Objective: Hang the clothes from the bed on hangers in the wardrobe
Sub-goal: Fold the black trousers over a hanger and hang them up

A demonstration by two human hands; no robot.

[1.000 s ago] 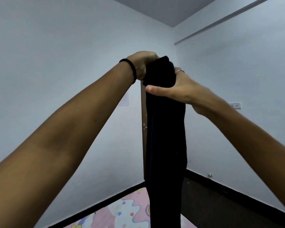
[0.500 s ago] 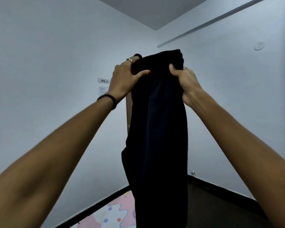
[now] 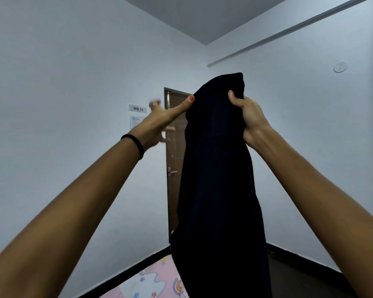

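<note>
Before the brown wooden door (image 3: 174, 190), a dark navy cloth garment (image 3: 218, 179) hangs raised above the pink patterned bedsheet (image 3: 153, 282), gripped near its top by the right hand (image 3: 249, 119). Left hand (image 3: 159, 121) is spread, fingers straight, thumb touching the cloth edge. Judgement: garment is being shaken out; the next move calls for a hanger and wardrobe, neither in view.

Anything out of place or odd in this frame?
Nothing damaged. The dark garment hangs bunched from the right hand alone; the left hand, fingers spread, only touches its edge.

"WS 11" on wall sign (image 3: 138, 108), notice below unreadable
</note>
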